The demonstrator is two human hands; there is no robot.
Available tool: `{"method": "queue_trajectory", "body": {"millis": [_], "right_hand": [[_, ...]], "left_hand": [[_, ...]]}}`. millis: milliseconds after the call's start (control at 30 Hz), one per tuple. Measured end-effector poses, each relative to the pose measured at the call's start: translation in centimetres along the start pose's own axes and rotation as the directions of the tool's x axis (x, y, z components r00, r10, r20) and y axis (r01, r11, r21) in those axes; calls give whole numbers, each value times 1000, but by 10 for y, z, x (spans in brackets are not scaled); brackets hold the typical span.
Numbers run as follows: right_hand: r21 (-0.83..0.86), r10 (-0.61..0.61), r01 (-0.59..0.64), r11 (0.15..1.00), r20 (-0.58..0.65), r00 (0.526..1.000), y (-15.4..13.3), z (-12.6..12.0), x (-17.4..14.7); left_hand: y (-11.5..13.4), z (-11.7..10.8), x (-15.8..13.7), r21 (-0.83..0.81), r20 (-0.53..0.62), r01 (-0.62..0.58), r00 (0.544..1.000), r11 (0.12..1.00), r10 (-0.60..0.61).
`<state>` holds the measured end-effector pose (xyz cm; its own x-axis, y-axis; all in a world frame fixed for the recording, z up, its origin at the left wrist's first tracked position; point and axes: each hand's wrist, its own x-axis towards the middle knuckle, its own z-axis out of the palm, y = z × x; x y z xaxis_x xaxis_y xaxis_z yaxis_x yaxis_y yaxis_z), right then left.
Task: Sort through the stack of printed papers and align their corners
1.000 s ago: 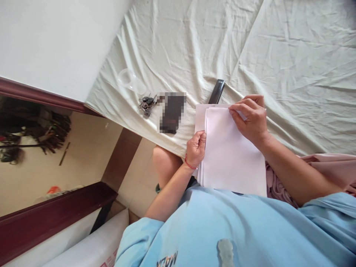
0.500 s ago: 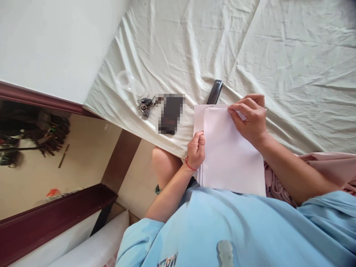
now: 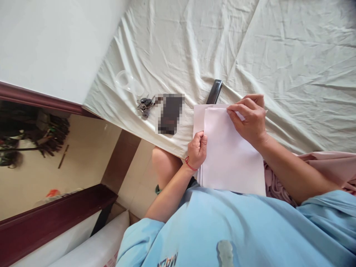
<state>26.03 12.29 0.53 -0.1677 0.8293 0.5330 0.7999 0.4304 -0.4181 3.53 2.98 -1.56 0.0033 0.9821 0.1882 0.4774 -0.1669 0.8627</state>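
White sheets of paper lie stacked in front of my body, their left edges slightly out of line. My left hand, a red string at its wrist, is closed on the left edge of the sheets with the thumb on top. At the top edge, my right hand pinches the paper between thumb and forefinger while its other fingers curl. Past the top of the sheets lies a dark, slim object, its lower end against or under the paper; I cannot make out its kind.
To the left on the pale sheet lie a blurred-out dark rectangular object, a bunch of keys and a clear plastic cup. Pink cloth is bunched at the right. A dark red wooden ledge stands lower left.
My left thumb has shifted slightly right over the paper. My right hand, still pinching the top edge, has moved a tiny bit left.
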Motion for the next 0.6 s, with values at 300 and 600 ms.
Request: {"method": "queue_trajectory", "body": {"millis": [300,600], "right_hand": [[43,7,-6,999,-13,1000,-1,-1,0],[98,-61,61,993,3,998,-5,-6,2]], "left_hand": [[-2,1,-2,77,0,-50,999,996,50],[-6,2,-5,121,10,-79,997,990,78]]}}
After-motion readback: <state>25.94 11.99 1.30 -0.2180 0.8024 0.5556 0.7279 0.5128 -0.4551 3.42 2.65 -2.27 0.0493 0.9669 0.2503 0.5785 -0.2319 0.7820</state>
